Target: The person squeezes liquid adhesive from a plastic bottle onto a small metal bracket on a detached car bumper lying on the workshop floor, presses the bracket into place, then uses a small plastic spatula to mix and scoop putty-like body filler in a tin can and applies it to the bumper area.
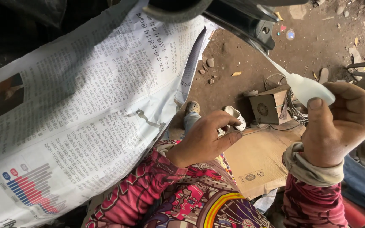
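My right hand [339,122] grips a small white squeeze bottle [307,86]. Its long thin nozzle points up and left toward a dark metal part [243,21] at the top of the view. My left hand [205,137] rests lower, at the centre. Its thumb and fingers are pinched together near the edge of a large newspaper sheet [72,114], and what they pinch is too small to tell. A thin metal hook or wire piece [146,118] lies on the newspaper just left of that hand. Both arms wear pink patterned sleeves.
Flattened cardboard [258,156] lies on the dirt ground below my hands. A small wooden box [269,105] and a coil of wire [294,105] sit beside it. A person's feet in light perforated shoes [235,116] show behind my left hand. Stones and scraps dot the dirt.
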